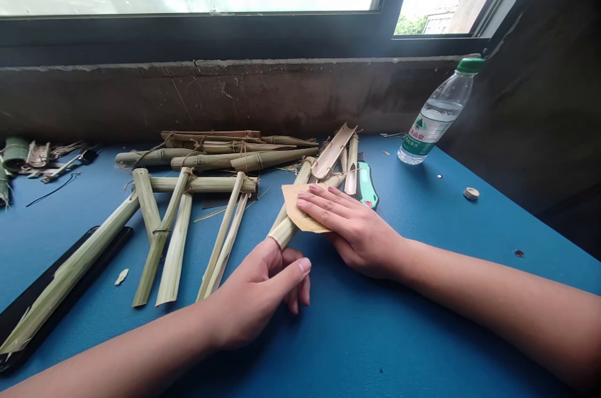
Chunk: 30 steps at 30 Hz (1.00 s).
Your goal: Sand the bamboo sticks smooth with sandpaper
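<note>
My right hand [359, 229] presses a tan piece of sandpaper [307, 213], printed on its back, against a pale bamboo piece [284, 232]. Its fingers lie together over the paper. At the near end of that bamboo, my left hand [263, 285] is closed with its fingers curled, and the thumb points right. How the fingertips meet the bamboo is partly hidden. Beyond the paper, a split bamboo trough [334, 151] and other tied bamboo strips rest against the held piece. A green utility knife [367, 185] lies just behind my right hand.
Left of my hands stands a tied bamboo frame [201, 184] with several legs, its long pole [75, 273] over a black tray-like object [14, 348]. Bamboo pieces [206, 161] line the wall. A water bottle [429, 116] leans at right, near the blue table's [451, 216] edge.
</note>
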{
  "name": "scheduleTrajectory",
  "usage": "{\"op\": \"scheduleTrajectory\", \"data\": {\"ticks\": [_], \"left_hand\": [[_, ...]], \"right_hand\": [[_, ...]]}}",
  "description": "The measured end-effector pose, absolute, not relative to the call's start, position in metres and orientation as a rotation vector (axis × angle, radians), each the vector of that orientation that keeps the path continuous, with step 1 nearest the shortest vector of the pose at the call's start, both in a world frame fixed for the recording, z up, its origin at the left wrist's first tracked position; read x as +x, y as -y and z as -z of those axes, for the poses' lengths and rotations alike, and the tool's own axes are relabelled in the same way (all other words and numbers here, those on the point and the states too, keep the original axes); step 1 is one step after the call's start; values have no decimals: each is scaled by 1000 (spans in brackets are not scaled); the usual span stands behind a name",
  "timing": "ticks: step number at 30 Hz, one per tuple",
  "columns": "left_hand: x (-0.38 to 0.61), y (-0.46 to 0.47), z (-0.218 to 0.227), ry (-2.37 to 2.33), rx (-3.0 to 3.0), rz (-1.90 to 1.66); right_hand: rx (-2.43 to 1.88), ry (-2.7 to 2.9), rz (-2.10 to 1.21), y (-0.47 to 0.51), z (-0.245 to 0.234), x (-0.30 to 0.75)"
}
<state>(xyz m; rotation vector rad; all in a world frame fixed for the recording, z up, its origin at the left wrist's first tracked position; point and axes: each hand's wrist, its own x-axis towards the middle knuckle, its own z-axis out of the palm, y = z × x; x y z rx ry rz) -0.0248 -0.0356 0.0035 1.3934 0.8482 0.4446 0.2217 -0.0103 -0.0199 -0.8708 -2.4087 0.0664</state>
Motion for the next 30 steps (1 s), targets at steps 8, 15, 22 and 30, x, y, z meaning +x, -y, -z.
{"op": "scheduleTrajectory", "data": {"ticks": [8,15,22,30], "left_hand": [[-25,36,-3,-834,1395,-451],[-25,36,-2,-836,1390,-447],[-25,36,-3,-834,1402,-448],[-26,36,-1,-834,1393,-456]], "right_hand": [[-864,2407,-65,10,20,221],[-867,2408,-51,10,20,221],[-865,2403,-47,10,22,221],[-868,2411,-46,10,22,222]]}}
